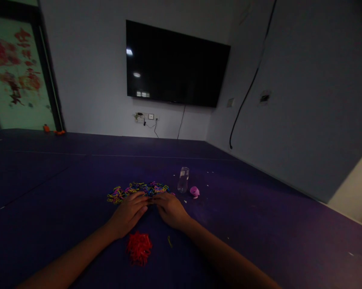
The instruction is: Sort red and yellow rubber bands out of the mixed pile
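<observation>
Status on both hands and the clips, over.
Left hand and right hand at near edge of multicolored clip pile; red pile nearer the person; clear bottle beyond right hand.

Forearms (75, 255) — cut off below; whether fingers (137, 197) pinch clips (117, 195) (dim there) — unclear.

On the pale far wall (93, 60), a black flat-screen television (177, 64) with bright reflections at its left side. Below it, wall sockets (146, 116) with plugs and dark wires, and farther right a thin cord (181, 122) down to the purple-blue floor (268, 224). Along the right wall (307, 100), a long black cable (253, 78) between a switch plate (230, 102) and a dark-centred wall fitting (264, 97). At far left, a dark-framed glass door (21, 72) with red decoration, and small orange objects (59, 132) near its foot.
</observation>
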`<state>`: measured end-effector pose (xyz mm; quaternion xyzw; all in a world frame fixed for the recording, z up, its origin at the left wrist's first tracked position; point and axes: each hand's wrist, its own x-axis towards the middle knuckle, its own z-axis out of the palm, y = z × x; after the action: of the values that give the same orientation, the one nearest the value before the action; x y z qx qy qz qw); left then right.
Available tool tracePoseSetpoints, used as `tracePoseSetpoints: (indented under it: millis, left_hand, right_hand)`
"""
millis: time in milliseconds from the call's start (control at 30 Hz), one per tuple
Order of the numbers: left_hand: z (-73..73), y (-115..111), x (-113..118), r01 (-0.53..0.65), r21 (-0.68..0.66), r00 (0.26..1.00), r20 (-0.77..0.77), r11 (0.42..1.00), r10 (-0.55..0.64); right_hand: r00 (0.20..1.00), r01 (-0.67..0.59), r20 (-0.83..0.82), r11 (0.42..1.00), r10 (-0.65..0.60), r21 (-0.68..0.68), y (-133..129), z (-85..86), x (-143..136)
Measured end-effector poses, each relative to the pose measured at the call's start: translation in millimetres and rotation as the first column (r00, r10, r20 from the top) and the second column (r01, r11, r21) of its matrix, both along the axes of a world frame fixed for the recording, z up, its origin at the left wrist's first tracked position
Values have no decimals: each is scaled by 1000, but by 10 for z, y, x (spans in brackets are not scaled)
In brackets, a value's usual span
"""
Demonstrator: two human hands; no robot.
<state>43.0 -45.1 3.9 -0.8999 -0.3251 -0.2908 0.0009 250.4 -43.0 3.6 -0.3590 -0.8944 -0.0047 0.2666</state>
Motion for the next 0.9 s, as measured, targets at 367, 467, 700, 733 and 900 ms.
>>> tracePoseSetpoints:
  millis: [367, 467, 700, 733, 900]
  left_hand:
    - [24, -68, 6, -45, -77, 999, -18, 996, 44]
    - [14, -65, 11, -73, -58, 997, -2, 996, 73]
    - [-18, -38, -4, -111, -9, 993, 45, 994, 112]
    - [-20, -35, -7, -117, -2, 992, 52, 993, 117]
    - [-3, -41, -16, -101, 26, 991, 86, 995, 98]
  right_hand:
    - [983, -87, 152, 992, 100, -87, -67, 53, 25]
    - [981, -64, 180, 995, 78, -82, -69, 56, 27]
    - [985, -80, 151, 995, 89, -60, -61, 35, 42]
    - [985, -86, 143, 995, 94, -57, -60, 31, 43]
    - [990, -100, 99, 994, 104, -47, -64, 33, 43]
